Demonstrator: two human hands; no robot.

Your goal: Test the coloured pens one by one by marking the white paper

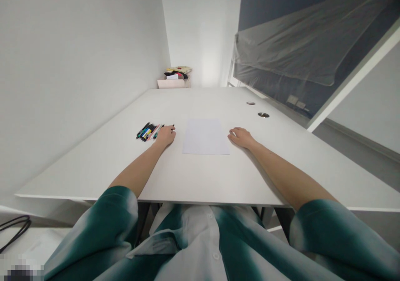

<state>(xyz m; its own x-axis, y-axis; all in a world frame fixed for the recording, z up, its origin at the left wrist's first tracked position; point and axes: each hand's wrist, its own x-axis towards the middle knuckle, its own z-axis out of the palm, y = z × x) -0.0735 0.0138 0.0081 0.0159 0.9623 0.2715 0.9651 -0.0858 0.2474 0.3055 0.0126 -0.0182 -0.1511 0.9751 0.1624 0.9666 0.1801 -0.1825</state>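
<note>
Resting palm-down, left hand (pixel 165 136) curls by the pens (pixel 146 131), grip unclear; right hand (pixel 241 138) lies released beside the white paper (pixel 205 137).

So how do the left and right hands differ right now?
The left hand seems curled around a dark pen, beside the pile of pens, while the right hand lies open and empty. The left hand is clear of the paper sheet; the right hand's fingertips reach its edge. Both rest bare on the white table.
</note>
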